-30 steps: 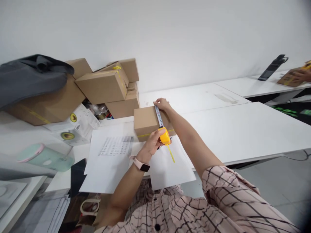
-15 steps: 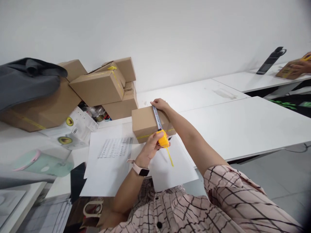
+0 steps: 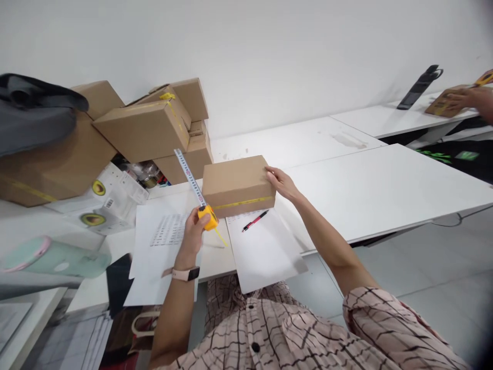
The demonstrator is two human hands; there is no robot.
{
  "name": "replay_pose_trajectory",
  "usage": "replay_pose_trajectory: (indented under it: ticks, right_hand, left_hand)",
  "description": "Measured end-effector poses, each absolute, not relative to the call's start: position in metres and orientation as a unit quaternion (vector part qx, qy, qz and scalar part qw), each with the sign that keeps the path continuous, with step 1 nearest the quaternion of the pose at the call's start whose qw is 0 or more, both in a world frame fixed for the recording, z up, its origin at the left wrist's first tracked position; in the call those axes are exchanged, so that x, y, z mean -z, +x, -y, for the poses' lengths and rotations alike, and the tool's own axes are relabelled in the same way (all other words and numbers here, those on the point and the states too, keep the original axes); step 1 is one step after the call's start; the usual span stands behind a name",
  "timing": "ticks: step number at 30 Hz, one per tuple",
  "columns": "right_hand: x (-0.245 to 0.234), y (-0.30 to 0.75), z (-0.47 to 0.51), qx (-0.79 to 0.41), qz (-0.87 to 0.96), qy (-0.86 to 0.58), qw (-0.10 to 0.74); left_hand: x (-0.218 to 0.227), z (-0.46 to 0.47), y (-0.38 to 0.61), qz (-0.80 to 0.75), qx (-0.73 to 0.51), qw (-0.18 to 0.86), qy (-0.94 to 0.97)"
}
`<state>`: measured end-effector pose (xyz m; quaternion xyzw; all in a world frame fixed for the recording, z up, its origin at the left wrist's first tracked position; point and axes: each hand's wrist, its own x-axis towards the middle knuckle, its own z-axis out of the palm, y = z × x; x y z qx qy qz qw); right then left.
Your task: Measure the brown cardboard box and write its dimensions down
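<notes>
My left hand [image 3: 193,232], closed round a yellow tape measure [image 3: 208,218], is left of a cardboard box [image 3: 236,177]. The steel blade sticks out up and to the left, clear of the box top, and a yellow strap hangs below the case. At the box's right end, my right hand [image 3: 283,183] grips the edge, fingertips on the top corner. The box lies flat on the white table, a strip of yellow tape along its near side. Just in front of it, a red and black pen [image 3: 255,221] rests on a white paper sheet [image 3: 265,257].
Stacked cardboard boxes [image 3: 142,131] and a white carton [image 3: 103,200] stand at the left. Nearer are printed sheets [image 3: 154,267] and a mint-green tumbler [image 3: 73,259]. At the far right, a co-worker's hand [image 3: 468,97] touches another box [image 3: 442,103] beside a dark bottle [image 3: 419,88].
The tape measure has come off the box top and moved left with my left hand, its blade still out. My right hand has shifted from the far edge to the box's right end.
</notes>
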<state>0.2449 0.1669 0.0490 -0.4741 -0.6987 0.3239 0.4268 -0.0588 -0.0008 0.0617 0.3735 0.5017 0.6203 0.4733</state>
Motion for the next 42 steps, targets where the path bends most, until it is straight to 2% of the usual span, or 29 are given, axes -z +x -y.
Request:
replay_pose_trajectory:
  ticks: [6, 10, 13, 18, 22, 32, 42]
  right_hand:
    - [-0.102, 0.224, -0.212, -0.201, 0.705, -0.539, 0.414]
    - [-0.114, 0.202, -0.243, -0.086, 0.723, -0.546, 0.415]
    - [-0.114, 0.185, -0.257, -0.053, 0.755, -0.524, 0.390]
    - [-0.114, 0.171, -0.264, -0.019, 0.749, -0.554, 0.363]
    - [-0.116, 0.170, -0.261, -0.005, 0.756, -0.569, 0.323]
    - [-0.121, 0.163, -0.251, 0.003, 0.751, -0.574, 0.326]
    - [-0.127, 0.161, -0.246, 0.005, 0.754, -0.598, 0.272]
  left_hand:
    - [-0.109, -0.038, -0.072, -0.463, -0.637, 0.456, 0.414]
    - [-0.118, -0.051, -0.065, -0.468, -0.646, 0.425, 0.428]
    - [-0.107, -0.041, -0.039, -0.459, -0.634, 0.422, 0.457]
    - [-0.064, -0.016, 0.014, -0.429, -0.517, 0.556, 0.490]
    - [-0.032, -0.015, 0.034, -0.412, -0.503, 0.603, 0.463]
    - [-0.015, -0.017, 0.045, -0.412, -0.505, 0.620, 0.437]
    - [-0.005, -0.018, 0.050, -0.445, -0.499, 0.584, 0.460]
